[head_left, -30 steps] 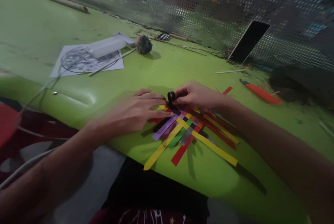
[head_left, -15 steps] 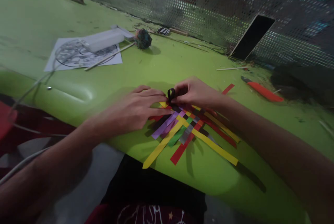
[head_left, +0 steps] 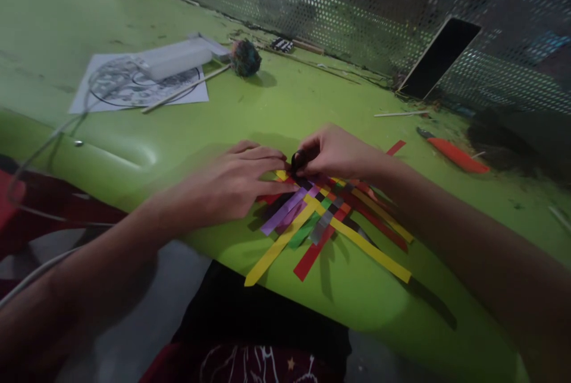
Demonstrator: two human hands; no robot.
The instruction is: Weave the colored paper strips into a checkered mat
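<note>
On the green table lies a weave of coloured paper strips (head_left: 330,207), crossed in yellow, red, purple, green, grey and black, with loose ends fanning outward. My left hand (head_left: 234,181) rests with its fingers stretched over the weave's left edge, pressing near the far corner. A black paper strip (head_left: 294,163) bends upward in a small loop at that corner. The thumb and fingers of my right hand (head_left: 328,151) pinch this strip from the right. My right wrist and forearm hide part of the weave's far right side.
A printed sheet (head_left: 134,97) lies left under a white plastic case (head_left: 176,65) and a thin stick (head_left: 187,88). Beside them sits a dark woolly ball (head_left: 245,59). A phone (head_left: 439,59) leans on the perforated metal screen (head_left: 348,14). An orange-handled cutter (head_left: 457,154) lies right.
The loop in the black strip has become narrower and leans closer to my right fingers. My left hand keeps its place on the weave. The whole view has shifted slightly.
</note>
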